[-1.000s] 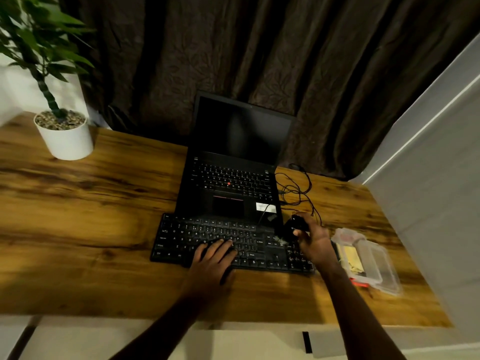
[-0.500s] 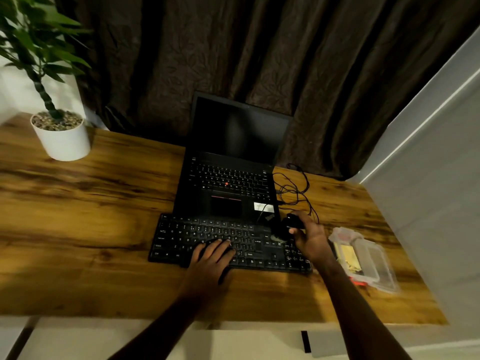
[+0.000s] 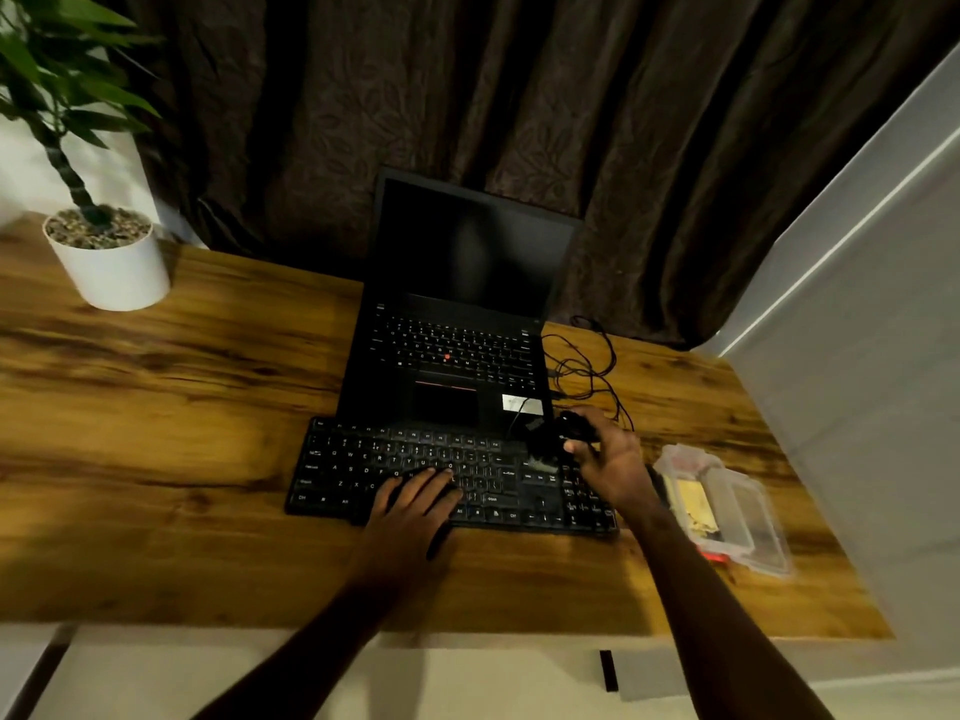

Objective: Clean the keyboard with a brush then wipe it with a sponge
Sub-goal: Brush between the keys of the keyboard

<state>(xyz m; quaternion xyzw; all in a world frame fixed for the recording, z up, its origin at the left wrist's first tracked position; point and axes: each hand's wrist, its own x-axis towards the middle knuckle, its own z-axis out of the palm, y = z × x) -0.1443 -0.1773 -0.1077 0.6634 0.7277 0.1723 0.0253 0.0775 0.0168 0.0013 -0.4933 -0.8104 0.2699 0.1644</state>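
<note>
Near the front edge of the desk (image 3: 156, 459), the keyboard (image 3: 363, 459) lies lengthwise left to right. On its middle keys rests the left hand (image 3: 415, 506), fingers straight; the right hand (image 3: 613, 465) clasps the brush (image 3: 569, 428) over its right end, remaining keys stretching leftward.

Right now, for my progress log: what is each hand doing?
Left hand: open, resting flat on the keyboard.
Right hand: closed on the brush, over the keyboard's right end.

Both my forearms (image 3: 322, 631) are bare, long and slim, as far back from the keyboard (image 3: 363, 462) as I can see. My left hand (image 3: 410, 504) and right hand (image 3: 610, 465) are bare too.
</note>
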